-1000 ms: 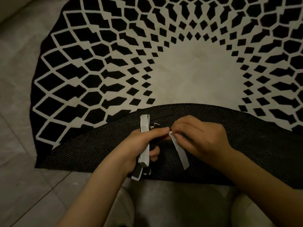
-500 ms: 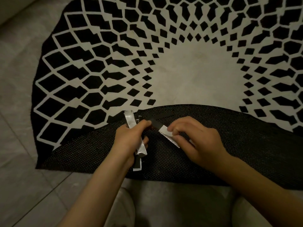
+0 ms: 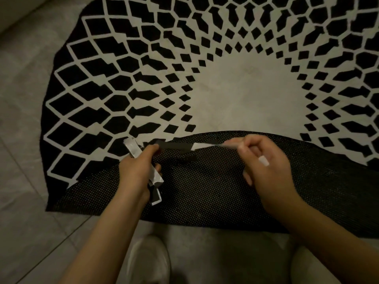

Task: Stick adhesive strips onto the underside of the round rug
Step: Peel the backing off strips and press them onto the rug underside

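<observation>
The round black-and-white rug (image 3: 235, 95) lies on the floor with its near edge folded over, showing the black dotted underside (image 3: 215, 191). My left hand (image 3: 137, 171) grips a bundle of white-backed adhesive strips (image 3: 133, 150) and pinches one end of a black strip (image 3: 174, 146) stretched above the underside. My right hand (image 3: 266, 171) pinches the white backing paper (image 3: 207, 146) at the strip's other end, pulled out to the right. A small white scrap (image 3: 263, 160) sticks to my right hand.
Grey floor tiles (image 3: 24, 201) surround the rug on the left and in front. My light shoe (image 3: 149, 261) and my knee (image 3: 307, 265) are at the bottom, just in front of the folded edge.
My right hand has moved right and up, peeling the white backing off the black strip. The strip now stretches between both hands. My left hand has stayed in place.
</observation>
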Demonstrator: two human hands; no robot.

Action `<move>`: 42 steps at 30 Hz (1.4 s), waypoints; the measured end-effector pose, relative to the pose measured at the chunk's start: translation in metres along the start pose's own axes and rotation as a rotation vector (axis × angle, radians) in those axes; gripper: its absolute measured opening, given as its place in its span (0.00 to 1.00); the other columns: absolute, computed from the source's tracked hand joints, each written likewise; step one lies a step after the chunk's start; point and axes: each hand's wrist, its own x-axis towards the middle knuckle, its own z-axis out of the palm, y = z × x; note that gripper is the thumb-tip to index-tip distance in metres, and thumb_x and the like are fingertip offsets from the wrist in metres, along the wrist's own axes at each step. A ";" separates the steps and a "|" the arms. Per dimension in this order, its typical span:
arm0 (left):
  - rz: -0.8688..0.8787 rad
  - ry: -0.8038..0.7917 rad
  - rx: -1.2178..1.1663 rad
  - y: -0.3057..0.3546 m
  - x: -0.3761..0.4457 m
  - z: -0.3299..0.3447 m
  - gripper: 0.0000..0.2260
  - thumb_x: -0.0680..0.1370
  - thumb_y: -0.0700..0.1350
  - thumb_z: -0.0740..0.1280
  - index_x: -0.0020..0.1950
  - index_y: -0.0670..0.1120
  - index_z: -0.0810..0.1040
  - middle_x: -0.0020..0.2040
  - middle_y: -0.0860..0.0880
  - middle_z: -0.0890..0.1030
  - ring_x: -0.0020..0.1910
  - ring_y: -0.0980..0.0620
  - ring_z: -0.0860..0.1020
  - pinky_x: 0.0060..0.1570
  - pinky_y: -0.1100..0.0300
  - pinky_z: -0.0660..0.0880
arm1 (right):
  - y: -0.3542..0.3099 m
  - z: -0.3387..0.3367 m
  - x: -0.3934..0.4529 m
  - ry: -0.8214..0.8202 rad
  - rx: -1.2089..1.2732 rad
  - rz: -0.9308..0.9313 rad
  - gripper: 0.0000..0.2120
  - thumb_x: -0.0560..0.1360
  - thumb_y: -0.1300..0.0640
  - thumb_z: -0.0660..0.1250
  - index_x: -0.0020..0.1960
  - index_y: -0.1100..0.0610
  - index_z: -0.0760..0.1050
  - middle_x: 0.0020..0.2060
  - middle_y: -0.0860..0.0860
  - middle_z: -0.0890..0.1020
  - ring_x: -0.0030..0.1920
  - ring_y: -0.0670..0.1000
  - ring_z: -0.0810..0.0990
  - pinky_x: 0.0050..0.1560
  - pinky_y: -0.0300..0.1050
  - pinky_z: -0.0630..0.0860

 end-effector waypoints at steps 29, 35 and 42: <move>0.256 0.000 0.223 -0.008 -0.022 0.016 0.09 0.76 0.45 0.69 0.35 0.48 0.75 0.31 0.49 0.76 0.32 0.53 0.74 0.38 0.59 0.71 | 0.018 -0.023 0.036 -0.113 -0.292 0.472 0.13 0.81 0.63 0.55 0.60 0.51 0.73 0.37 0.51 0.71 0.32 0.45 0.69 0.28 0.36 0.68; 0.125 -0.046 0.187 -0.010 -0.023 0.021 0.07 0.74 0.46 0.70 0.38 0.48 0.77 0.33 0.48 0.77 0.33 0.51 0.74 0.37 0.57 0.72 | 0.015 -0.019 0.029 -0.171 -0.342 0.546 0.13 0.77 0.47 0.61 0.55 0.53 0.78 0.36 0.46 0.73 0.33 0.43 0.69 0.32 0.35 0.63; -0.063 -0.178 0.047 -0.012 -0.034 0.025 0.07 0.75 0.47 0.70 0.47 0.45 0.80 0.39 0.48 0.77 0.29 0.54 0.72 0.28 0.61 0.71 | 0.022 -0.011 0.021 -0.341 -0.061 0.568 0.08 0.77 0.51 0.63 0.52 0.51 0.78 0.27 0.45 0.72 0.23 0.42 0.63 0.21 0.34 0.59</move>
